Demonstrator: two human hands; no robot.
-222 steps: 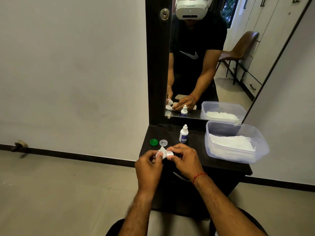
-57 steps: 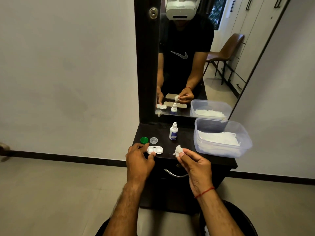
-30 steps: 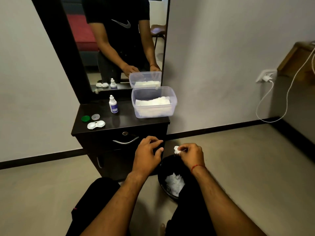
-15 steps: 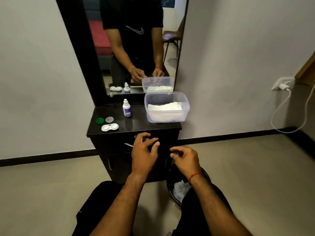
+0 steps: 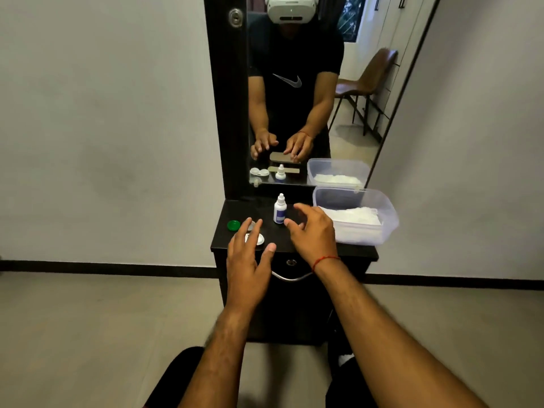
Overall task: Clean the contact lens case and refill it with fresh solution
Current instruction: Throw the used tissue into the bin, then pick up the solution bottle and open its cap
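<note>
The left hand (image 5: pixel 249 260) hovers spread and empty over the white contact lens case (image 5: pixel 260 239), which lies near the front of the desk (image 5: pixel 281 242), partly hidden beneath it. The right hand (image 5: pixel 312 234), open and empty too, is just beside the solution bottle (image 5: pixel 279 211). The case looks light, stiff and slick, so it probably wants pinching across its outer rims

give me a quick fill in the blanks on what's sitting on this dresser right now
1. The leftmost cap is coloured ___.
2. The solution bottle stands to the ___ of the tissue container.
3. The right hand holds ___.
Missing words: green; left; nothing.
</note>
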